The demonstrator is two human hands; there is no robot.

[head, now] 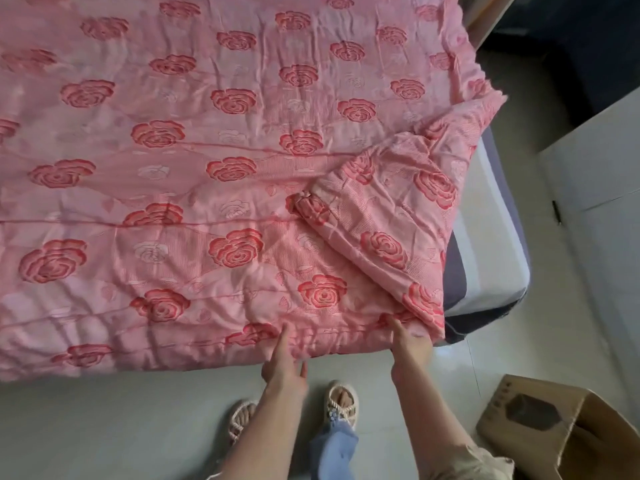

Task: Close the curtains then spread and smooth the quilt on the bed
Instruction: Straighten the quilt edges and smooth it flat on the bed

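Note:
A pink quilt (pixel 207 161) with red rose patterns lies spread over most of the bed. Its near right corner (pixel 384 216) is folded back onto itself, baring the grey and purple striped mattress (pixel 485 258). My left hand (pixel 284 358) rests at the quilt's near edge, index finger stretched onto the fabric and holding nothing. My right hand (pixel 410 341) pinches the quilt's near edge just below the folded corner. No curtains are in view.
A cardboard box (pixel 554 427) stands on the floor at the lower right. A white cabinet (pixel 595 188) stands to the right of the bed. My feet in sandals (pixel 341 403) are on the grey tiled floor.

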